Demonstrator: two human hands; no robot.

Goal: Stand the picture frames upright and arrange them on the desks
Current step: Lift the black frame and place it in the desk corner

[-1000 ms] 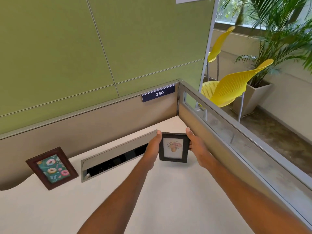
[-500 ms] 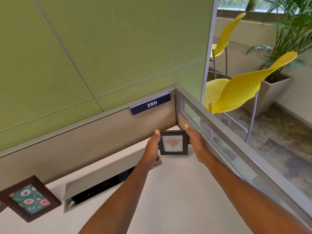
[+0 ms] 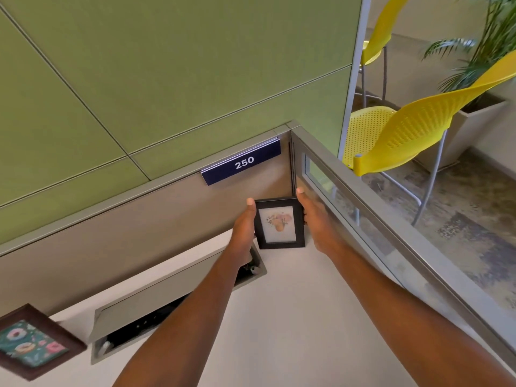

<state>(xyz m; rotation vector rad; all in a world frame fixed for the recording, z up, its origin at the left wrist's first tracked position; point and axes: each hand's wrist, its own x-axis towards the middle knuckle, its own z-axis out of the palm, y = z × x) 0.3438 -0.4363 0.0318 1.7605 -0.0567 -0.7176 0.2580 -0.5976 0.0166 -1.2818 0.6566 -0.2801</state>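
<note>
Both hands [image 3: 245,227] grip small rectangular black frame [image 3: 280,223]

Both hands [image 3: 282,222] outstretched, thumbs up, gripping.

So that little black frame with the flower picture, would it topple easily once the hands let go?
Probably fairly easily. The black picture frame looks small and thin, standing upright on its narrow bottom edge on the desk, so a nudge could tip it. No back stand is visible. It seems rigid and light: the left hand and right hand hold its sides with just fingertips.
</note>
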